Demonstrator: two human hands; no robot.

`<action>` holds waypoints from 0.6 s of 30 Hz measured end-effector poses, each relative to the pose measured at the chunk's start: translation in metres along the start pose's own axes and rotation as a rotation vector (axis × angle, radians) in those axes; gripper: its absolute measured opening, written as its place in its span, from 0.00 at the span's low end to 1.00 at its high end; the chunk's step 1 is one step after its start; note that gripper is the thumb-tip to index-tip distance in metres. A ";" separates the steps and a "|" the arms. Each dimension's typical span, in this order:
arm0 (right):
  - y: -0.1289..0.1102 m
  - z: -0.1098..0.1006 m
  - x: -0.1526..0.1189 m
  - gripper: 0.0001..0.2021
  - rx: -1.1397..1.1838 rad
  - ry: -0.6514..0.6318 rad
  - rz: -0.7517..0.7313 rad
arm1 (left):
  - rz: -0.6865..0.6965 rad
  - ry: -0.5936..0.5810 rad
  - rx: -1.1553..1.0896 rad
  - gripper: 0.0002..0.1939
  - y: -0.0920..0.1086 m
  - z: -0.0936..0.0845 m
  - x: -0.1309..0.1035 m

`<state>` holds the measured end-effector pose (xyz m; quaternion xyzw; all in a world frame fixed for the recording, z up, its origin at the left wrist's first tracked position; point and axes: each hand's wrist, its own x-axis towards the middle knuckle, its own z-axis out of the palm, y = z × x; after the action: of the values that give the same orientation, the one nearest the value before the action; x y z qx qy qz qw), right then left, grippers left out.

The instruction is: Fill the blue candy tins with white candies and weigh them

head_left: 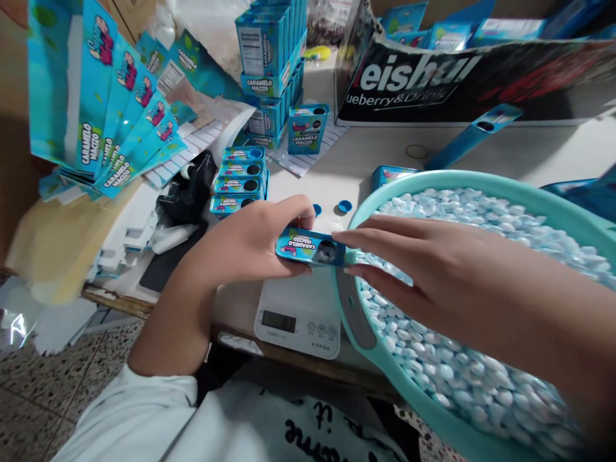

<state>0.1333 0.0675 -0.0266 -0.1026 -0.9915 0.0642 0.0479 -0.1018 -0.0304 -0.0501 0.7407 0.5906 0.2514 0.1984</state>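
A small blue candy tin, printed "Caramelo Macizo", is gripped by my left hand, with its round opening turned up. My right hand reaches over the basin's near-left rim, its thumb and fingertips around the tin's right end. Whether those fingers pinch a candy is too small to tell. Under the tin lies a white kitchen scale. The turquoise basin on the right is full of white-blue wrapped candies. A small blue cap rests on the table behind the tin; another is partly hidden by my left hand.
Several tins stand in a row behind my left hand. Stacked display boxes and one upright tin are farther back. A black carton stands at the back right. Flat printed cartons and a black tape dispenser lie left.
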 end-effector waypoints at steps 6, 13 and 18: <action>-0.007 -0.006 0.002 0.19 -0.033 -0.021 -0.037 | -0.003 0.013 -0.016 0.19 -0.002 0.001 0.001; -0.006 -0.008 0.001 0.18 -0.025 -0.115 0.022 | 0.024 -0.055 -0.129 0.25 -0.003 -0.001 0.001; 0.000 -0.004 -0.005 0.20 -0.049 -0.076 0.056 | 0.082 -0.070 -0.181 0.25 -0.006 0.001 0.002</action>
<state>0.1383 0.0671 -0.0230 -0.1289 -0.9906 0.0451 0.0057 -0.1055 -0.0276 -0.0542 0.7516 0.5276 0.2855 0.2745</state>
